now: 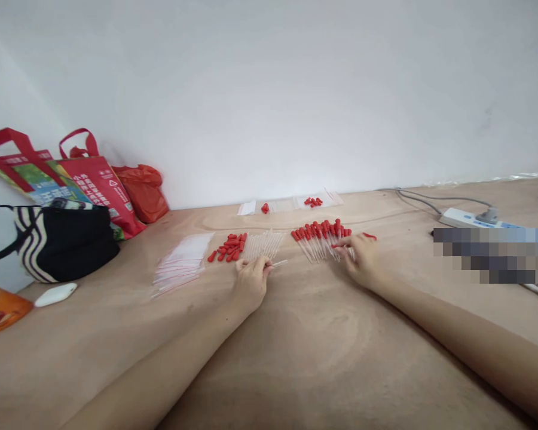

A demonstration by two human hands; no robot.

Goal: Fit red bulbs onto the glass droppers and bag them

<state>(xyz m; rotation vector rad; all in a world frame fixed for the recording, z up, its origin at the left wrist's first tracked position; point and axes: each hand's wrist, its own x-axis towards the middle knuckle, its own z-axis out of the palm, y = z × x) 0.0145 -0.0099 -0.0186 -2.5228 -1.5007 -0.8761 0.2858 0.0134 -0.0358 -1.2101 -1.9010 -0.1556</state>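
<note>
A thin clear dropper tube (280,263) sticks out to the right from the closed fingers of my left hand (253,276). Just beyond that hand lie a pile of red rubber bulbs (228,247) and a row of loose clear tubes (264,243). My right hand (361,258) is at the right end of a row of droppers (316,236) with red bulbs fitted, its fingers bent and closed around a dropper there. The fingers partly hide what they grip. A red bulb tip (369,236) shows behind the knuckles.
Clear zip bags (183,260) are stacked at left. Farther back, small bags (287,205) hold bulbs and tubes. A black pouch (78,242), red shopping bags (103,185) and a white case (56,294) stand left. A power strip (470,220) with cables lies right, beside a blurred-out patch.
</note>
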